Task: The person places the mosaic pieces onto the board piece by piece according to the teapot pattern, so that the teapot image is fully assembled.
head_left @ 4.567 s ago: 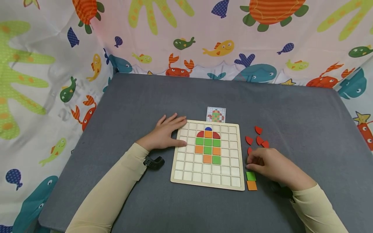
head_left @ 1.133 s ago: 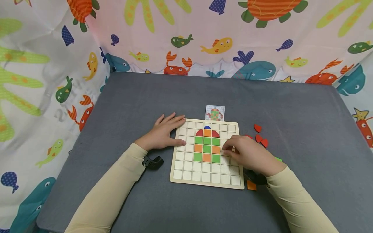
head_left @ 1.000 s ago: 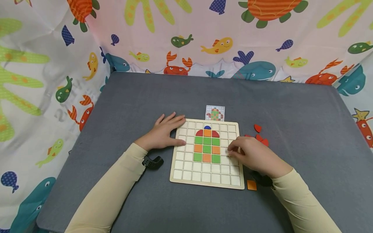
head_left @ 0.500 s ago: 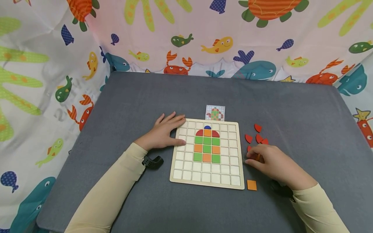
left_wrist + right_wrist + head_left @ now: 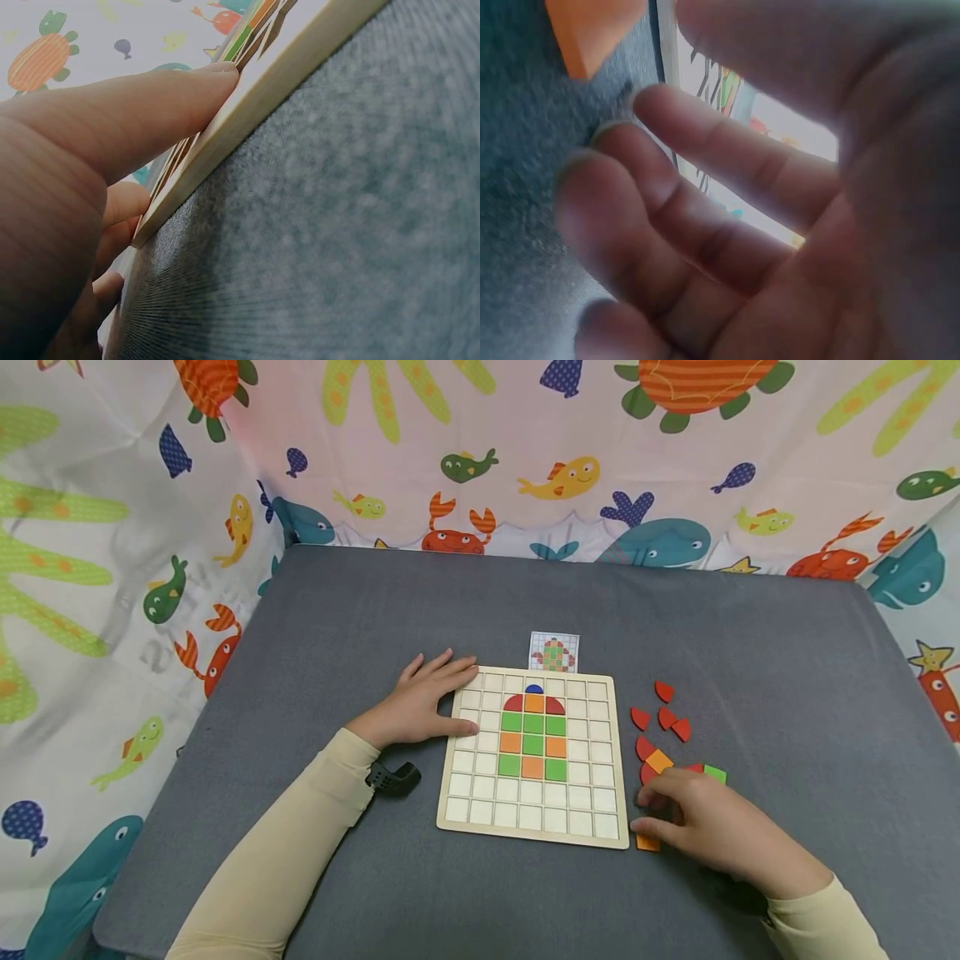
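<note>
My left hand (image 5: 427, 702) rests with fingers spread on the left edge of a wooden grid board (image 5: 507, 788); in the left wrist view its thumb (image 5: 172, 105) lies over the board's rim. Green, orange, red and blue pieces fill some middle cells. To the right of the board, my right hand (image 5: 701, 818) hovers low over an orange square tile (image 5: 648, 843), which it partly covers. Thumb and fingers stand apart with nothing between them. In the right wrist view an orange tile (image 5: 592, 34) shows beyond the fingers (image 5: 697, 135).
Beside the right hand lie several red rounded-edge pieces (image 5: 664, 692), another orange square (image 5: 659, 761) and a green square (image 5: 715, 773). A small printed pattern card (image 5: 553, 652) touches the board's far edge. A sea-animal curtain (image 5: 495, 435) hangs behind the grey table (image 5: 360, 610).
A green square has been added to the board's pattern at lower left. My right hand has moved off the board to the right, then nearer to me over the orange square. My left hand stays put.
</note>
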`<action>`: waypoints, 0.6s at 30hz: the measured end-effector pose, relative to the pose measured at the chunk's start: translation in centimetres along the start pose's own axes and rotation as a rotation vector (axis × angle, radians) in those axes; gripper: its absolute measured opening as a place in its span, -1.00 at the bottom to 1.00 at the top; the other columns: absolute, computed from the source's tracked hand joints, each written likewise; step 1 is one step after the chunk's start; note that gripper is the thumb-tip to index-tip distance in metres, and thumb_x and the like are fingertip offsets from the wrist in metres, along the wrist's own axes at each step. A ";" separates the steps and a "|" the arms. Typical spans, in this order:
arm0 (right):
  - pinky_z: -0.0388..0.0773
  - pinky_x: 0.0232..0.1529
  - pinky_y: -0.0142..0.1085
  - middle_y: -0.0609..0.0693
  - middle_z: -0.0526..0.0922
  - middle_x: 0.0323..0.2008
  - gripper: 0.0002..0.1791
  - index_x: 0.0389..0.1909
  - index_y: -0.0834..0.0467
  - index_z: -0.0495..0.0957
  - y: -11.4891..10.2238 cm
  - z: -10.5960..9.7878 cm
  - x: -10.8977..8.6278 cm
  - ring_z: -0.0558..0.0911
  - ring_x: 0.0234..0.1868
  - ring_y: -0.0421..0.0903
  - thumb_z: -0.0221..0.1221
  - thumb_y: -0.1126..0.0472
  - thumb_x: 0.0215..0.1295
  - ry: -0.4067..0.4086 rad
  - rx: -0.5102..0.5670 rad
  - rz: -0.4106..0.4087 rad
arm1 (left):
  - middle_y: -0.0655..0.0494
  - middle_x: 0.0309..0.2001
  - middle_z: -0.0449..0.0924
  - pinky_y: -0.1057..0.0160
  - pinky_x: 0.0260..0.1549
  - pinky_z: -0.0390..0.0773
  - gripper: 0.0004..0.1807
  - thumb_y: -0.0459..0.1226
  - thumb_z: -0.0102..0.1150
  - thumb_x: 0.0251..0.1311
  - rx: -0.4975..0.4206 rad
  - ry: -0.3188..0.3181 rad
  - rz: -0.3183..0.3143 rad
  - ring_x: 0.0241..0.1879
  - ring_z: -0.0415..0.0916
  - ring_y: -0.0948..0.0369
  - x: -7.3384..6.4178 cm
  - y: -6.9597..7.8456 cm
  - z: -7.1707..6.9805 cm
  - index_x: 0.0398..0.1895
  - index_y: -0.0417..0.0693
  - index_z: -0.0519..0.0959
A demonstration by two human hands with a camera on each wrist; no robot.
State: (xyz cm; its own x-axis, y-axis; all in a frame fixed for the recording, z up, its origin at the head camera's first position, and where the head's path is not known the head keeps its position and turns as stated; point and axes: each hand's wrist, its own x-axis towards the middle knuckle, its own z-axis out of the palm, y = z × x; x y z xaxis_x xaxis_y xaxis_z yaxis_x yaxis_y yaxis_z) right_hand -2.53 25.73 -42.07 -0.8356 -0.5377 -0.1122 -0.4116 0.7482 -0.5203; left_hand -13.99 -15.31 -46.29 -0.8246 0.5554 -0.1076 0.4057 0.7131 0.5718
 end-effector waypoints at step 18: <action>0.48 -0.42 -0.40 -0.37 0.50 -0.51 -0.77 -0.35 -0.06 0.64 -0.1 0.5 -0.6 0.45 -0.43 -0.43 0.55 0.11 0.15 -0.118 0.085 0.032 | 0.26 0.70 -0.02 -0.19 0.57 -0.50 0.04 0.26 0.34 0.28 0.000 -0.007 -0.005 0.71 -0.31 0.08 0.1 -0.2 0.1 0.71 0.16 0.12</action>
State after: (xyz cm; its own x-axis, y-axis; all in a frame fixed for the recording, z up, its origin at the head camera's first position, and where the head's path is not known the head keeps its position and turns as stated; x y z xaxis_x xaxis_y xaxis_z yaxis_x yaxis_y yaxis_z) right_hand -1.83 25.73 -42.34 -0.7971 -0.5600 -0.2260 -0.3491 0.7327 -0.5841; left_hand -14.07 -15.35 -46.49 -0.8238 0.5549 -0.1156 0.4021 0.7158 0.5709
